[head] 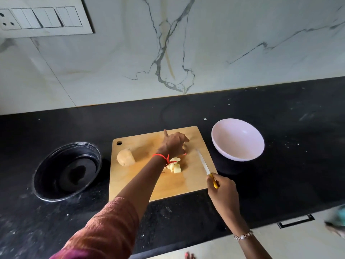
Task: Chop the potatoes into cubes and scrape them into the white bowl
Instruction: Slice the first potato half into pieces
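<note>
Our two hands over the pale wooden cutting board (186, 186) on the black counter.

Nearest, our right hand (223, 193) grips the yellow-handled knife (205, 166) at the board's right edge; mid-board, pale potato cubes (175, 166) and our left hand (174, 144), fingers loosely curled, grasp unclear; left, an unpeeled potato half (126, 157); beyond the board's right, the empty round white bowl (238, 140).

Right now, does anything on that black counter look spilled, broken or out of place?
Nothing serious. Pale crumbs and specks dot the black stone counter. The potato cubes all sit on the wooden cutting board, and the white bowl stands upright and empty.
</note>
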